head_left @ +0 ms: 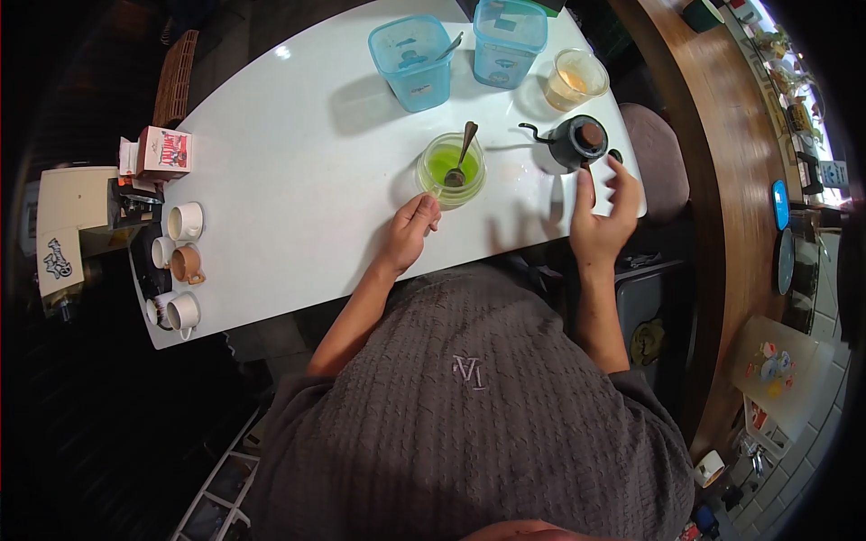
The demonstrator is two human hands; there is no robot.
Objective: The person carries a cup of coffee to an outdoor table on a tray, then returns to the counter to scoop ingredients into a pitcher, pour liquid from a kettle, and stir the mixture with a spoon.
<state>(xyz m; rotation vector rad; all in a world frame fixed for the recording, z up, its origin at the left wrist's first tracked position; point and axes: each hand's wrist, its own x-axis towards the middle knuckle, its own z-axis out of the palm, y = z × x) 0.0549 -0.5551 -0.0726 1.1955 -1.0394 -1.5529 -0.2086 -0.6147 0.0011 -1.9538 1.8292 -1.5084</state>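
A glass cup (438,200) with green liquid stands on the white table, a metal spoon (467,142) leaning in it. My left hand (414,233) is closed on the cup's handle at its near side. To the right is a dark gooseneck kettle (568,147) with a brown lid knob. My right hand (603,215) is just below the kettle, its fingers spread and nothing visible in its grasp. Whether a fingertip touches the kettle is hard to tell.
Two blue plastic tubs (422,83) (508,54) and a clear tub (575,79) with tan contents stand at the back. Several mugs (186,221) and a red-white box (164,151) are at the left end. A wooden counter (713,180) runs along the right.
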